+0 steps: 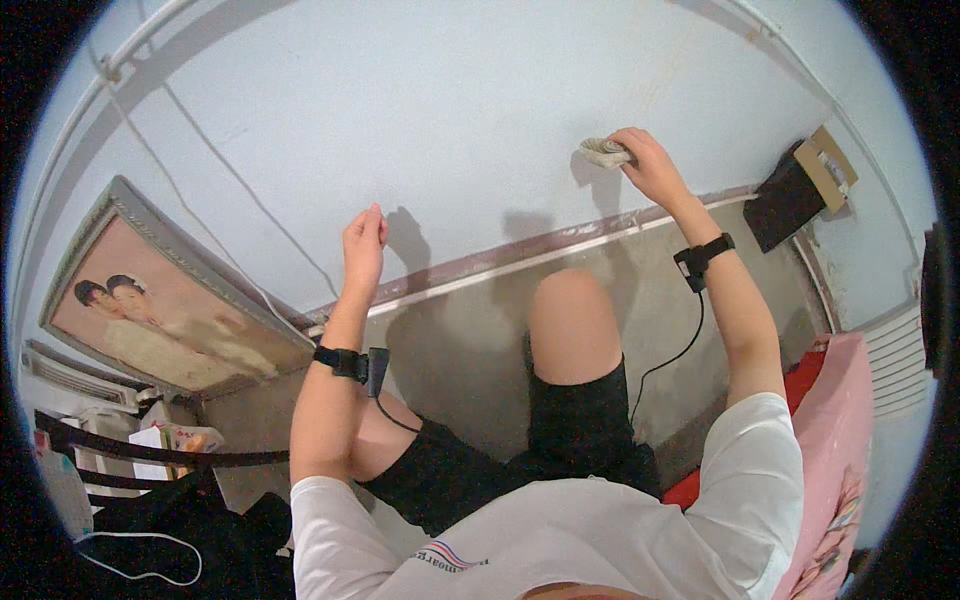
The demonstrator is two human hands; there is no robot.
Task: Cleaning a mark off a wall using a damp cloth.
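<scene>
My right hand [646, 161] is raised before the pale blue wall [465, 112] and grips a folded, greyish-beige cloth [604, 153]. The cloth sticks out to the left of my fingers, and its shadow falls on the wall; whether it touches the wall I cannot tell. My left hand [365, 231] is held up further left, fingers curled together, with nothing visible in it. Each forearm wears a black strap with a small device and a cable.
A large framed portrait [180, 307] leans at the left, beside a cable along the wall. A dark wooden chair [172, 452] with black fabric stands lower left. At the right are a cardboard box [826, 169], a black item [784, 206] and pink bedding [836, 420].
</scene>
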